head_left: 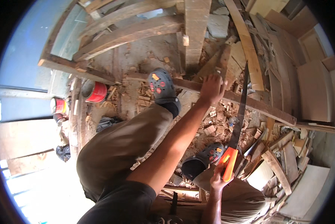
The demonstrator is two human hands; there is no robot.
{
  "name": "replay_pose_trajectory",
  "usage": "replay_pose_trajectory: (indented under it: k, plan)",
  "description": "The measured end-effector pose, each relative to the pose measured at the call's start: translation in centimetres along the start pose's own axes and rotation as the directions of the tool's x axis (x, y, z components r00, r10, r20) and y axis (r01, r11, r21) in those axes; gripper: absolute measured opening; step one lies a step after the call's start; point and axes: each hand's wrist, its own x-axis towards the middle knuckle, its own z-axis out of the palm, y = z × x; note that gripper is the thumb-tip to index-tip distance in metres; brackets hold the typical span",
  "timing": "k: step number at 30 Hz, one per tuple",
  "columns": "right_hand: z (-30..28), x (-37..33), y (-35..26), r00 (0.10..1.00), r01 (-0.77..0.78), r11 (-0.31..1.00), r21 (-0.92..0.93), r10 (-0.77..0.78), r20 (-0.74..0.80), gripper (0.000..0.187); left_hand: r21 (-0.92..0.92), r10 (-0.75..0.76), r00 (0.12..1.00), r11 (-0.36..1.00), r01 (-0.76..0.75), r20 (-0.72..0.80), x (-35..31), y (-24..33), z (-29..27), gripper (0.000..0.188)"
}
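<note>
My right hand is closed around the orange handle of a handsaw. The long dark blade points up and away, its tip near a pale plank. Farther forward, my left hand has its fingers curled over a piece of wood, just above a long wooden bar that crosses in front of me. Part of what it grips is hidden by the fingers. One foot in a grey clog rests at the bar; the other clog is on the chip-strewn ground beside the saw handle.
Wood chips cover the ground between my feet. Offcuts pile up at the right. A wooden frame and an upright post stand ahead. A red can sits at the left, near a pale plank farther right.
</note>
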Motion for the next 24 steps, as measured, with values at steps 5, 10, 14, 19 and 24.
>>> replay_pose_trajectory:
  k: [5, 10, 14, 19, 24]
  plan:
    - [-1.9, -1.0, 2.3, 0.997, -0.076, 0.996, -0.052, 0.076, 0.0, 0.015, 0.075, 0.321, 0.939, 0.947, -0.314, -0.12, -4.8, -1.2, 0.7, 0.056]
    - [-2.0, -0.7, 1.2, 0.995, -0.087, 0.996, 0.023, 0.086, 0.053, 0.013, 0.103, 0.127, 0.99, 0.986, -0.132, 0.056, -3.5, -2.0, -0.2, 0.064]
    - [-2.5, -0.5, 1.2, 0.996, -0.079, 0.997, 0.008, 0.079, 0.039, 0.011, -0.009, 0.079, 0.997, 0.997, -0.08, -0.019, -1.0, -2.2, -0.1, 0.066]
    - [-2.2, -0.4, 1.0, 0.993, -0.115, 0.993, 0.023, 0.114, 0.017, 0.01, 0.224, 0.191, 0.971, 0.962, -0.157, -0.142, -0.2, -1.6, 2.5, 0.069]
    - [-1.8, 0.4, -0.1, 0.988, -0.156, 0.987, 0.039, 0.155, 0.01, 0.009, 0.325, 0.125, 0.984, 0.932, -0.16, 0.128, 0.1, 0.0, 2.6, 0.077]
